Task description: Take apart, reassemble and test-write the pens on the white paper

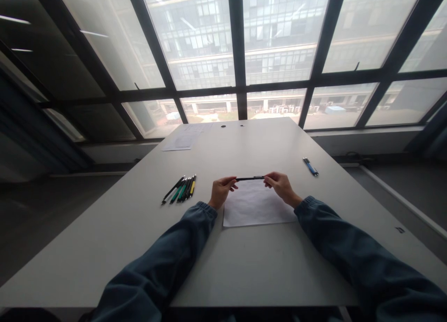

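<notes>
A slim black pen (249, 178) is held level between my two hands, above the far edge of a white sheet of paper (259, 208). My left hand (222, 190) pinches its left end between thumb and fingers. At the clip end on the right, my right hand (281, 187) grips it the same way. To the left of my left hand lies a bunch of several pens (180, 189) with black, green, white and yellow barrels. Over on the right, a blue pen (308, 165) and what seems another beside it rest on the table.
The white table (139, 229) reaches toward a large framed window. Printed sheets (183, 138) lie at its far left edge. Two small dark spots (223, 126) show near the far end. A small dark mark (400, 229) is near the right edge.
</notes>
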### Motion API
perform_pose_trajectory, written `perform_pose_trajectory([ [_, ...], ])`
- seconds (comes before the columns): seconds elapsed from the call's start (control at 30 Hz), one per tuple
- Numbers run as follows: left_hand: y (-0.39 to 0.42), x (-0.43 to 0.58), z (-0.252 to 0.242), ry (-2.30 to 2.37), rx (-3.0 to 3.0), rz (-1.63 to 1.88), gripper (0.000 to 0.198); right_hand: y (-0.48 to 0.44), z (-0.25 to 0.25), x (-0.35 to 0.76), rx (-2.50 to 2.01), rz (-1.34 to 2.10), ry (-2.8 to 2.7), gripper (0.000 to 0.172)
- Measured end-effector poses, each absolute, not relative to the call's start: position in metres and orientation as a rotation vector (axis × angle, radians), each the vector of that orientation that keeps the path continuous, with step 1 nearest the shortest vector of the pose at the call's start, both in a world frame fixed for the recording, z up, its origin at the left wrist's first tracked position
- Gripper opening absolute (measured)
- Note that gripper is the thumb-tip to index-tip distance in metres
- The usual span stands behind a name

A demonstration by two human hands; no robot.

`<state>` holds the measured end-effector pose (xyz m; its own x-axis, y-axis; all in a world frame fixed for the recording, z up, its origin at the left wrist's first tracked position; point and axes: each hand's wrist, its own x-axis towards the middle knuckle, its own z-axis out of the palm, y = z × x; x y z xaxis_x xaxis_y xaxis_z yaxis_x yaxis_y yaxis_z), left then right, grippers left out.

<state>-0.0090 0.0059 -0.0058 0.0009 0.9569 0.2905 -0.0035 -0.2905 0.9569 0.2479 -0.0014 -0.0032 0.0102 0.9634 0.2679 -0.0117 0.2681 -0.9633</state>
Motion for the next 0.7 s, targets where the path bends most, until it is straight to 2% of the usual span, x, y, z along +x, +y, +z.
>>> perform_pose_trajectory([
  [0.17, 0.0078, -0.0074, -0.0083, 1.081, 1.480, 1.408, 0.038, -0.0014, -0.0081, 0.2473, -1.012, 1.024, -1.279, 0.034],
  [0.4, 0.0038, -0.0055, -0.0033, 1.101, 1.504, 1.405, 0.031, -0.0017, -0.0085, 0.2459, -1.029, 1.067, -1.217, 0.032],
  [0.7, 0.0080, -0.0088, -0.0102, 1.173, 1.560, 1.414, 0.030, -0.0006, -0.0140, 0.2467, -0.932, 1.305, -1.046, 0.031],
])
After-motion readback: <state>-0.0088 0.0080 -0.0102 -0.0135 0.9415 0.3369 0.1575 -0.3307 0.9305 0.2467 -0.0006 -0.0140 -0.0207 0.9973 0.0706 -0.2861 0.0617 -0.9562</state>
